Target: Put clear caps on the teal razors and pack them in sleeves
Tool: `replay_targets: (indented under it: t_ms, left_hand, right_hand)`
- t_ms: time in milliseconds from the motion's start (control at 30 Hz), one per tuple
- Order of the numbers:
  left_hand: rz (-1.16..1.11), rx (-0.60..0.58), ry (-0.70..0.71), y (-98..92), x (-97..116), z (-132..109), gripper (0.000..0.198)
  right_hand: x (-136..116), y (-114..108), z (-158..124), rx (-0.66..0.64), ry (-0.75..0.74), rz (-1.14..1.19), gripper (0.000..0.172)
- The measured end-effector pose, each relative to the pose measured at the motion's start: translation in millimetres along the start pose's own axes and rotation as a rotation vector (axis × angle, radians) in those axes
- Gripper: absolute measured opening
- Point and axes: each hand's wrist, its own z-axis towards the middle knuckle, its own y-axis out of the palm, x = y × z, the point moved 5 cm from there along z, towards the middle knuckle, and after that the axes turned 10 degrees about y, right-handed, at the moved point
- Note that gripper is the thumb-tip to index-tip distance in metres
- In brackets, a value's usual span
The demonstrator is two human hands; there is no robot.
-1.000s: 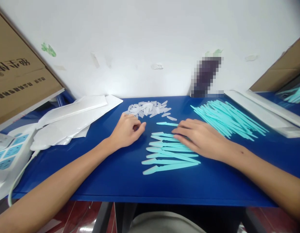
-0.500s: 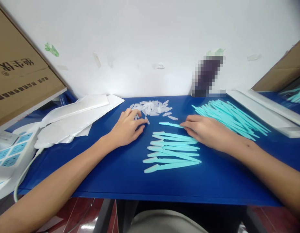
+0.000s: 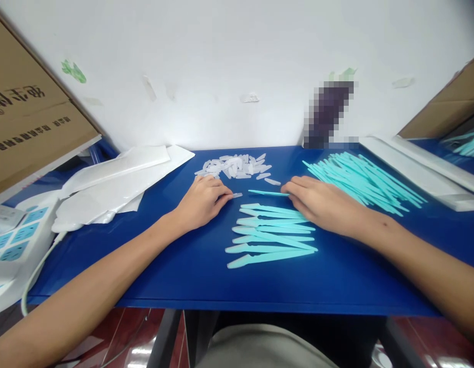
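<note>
My left hand [image 3: 201, 202] pinches a small translucent blade cap [image 3: 237, 195] between thumb and forefinger. Across a short gap, a turquoise eyebrow razor [image 3: 265, 192] points its head at that cap, its handle end gripped by my right hand [image 3: 317, 203]. Just behind my left hand lies a heap of loose caps [image 3: 237, 166]. Below the hands, several razors with caps over their heads [image 3: 273, 237] lie in a rough column, heads to the left. To the right of my right hand spreads a pile of turquoise razors [image 3: 363, 179].
White plastic sleeves [image 3: 117, 179] and a white power strip [image 3: 27, 235] with a cable occupy the left side of the blue table [image 3: 163, 281]. A cardboard box [image 3: 33, 117] stands at left. Long white trays [image 3: 424, 174] lie at right, against the wall side.
My left thumb and forefinger have closed on a cap and now hold it out level toward the razor. The razor in my right hand has turned edge-on. The view has shifted slightly.
</note>
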Motion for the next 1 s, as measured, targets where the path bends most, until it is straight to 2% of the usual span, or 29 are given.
replay_targets:
  t_ms: [367, 467, 600, 700, 800, 900, 967, 1000]
  left_hand:
    - [-0.021, 0.029, 0.011, 2.7, 4.0, 1.1, 0.028]
    - [-0.075, 0.043, 0.023, 2.9, 5.4, 3.7, 0.025]
    - [-0.105, 0.063, 0.113, 4.1, 11.1, 7.8, 0.023]
    - [-0.116, 0.079, 0.131, 3.9, 11.9, 8.5, 0.025]
    - [-0.153, 0.043, 0.148, 2.4, 13.9, 7.5, 0.032]
    - [-0.213, -0.022, 0.128, -1.3, 17.0, 4.1, 0.042]
    - [-0.265, -0.096, 0.112, -1.8, 20.5, 0.1, 0.052]
    - [-0.291, -0.143, 0.116, -1.0, 23.0, -2.3, 0.062]
  right_hand:
    - [-4.8, -2.5, 3.3, 0.004, -0.034, -0.071, 0.036]
    - [-14.9, -4.0, 5.8, 0.046, -0.088, -0.093, 0.034]
    - [-38.3, -7.0, 8.0, 0.14, -0.191, -0.123, 0.033]
    - [-42.6, -10.5, 7.0, 0.168, -0.191, -0.112, 0.031]
    - [-31.4, -12.4, 3.0, 0.097, -0.118, -0.058, 0.032]
    - [-23.4, -13.6, -4.2, -0.019, -0.054, 0.043, 0.043]
    - [-26.7, -14.0, -9.4, -0.111, -0.046, 0.125, 0.058]
    - [-30.8, -13.8, -12.0, -0.163, -0.052, 0.158, 0.071]
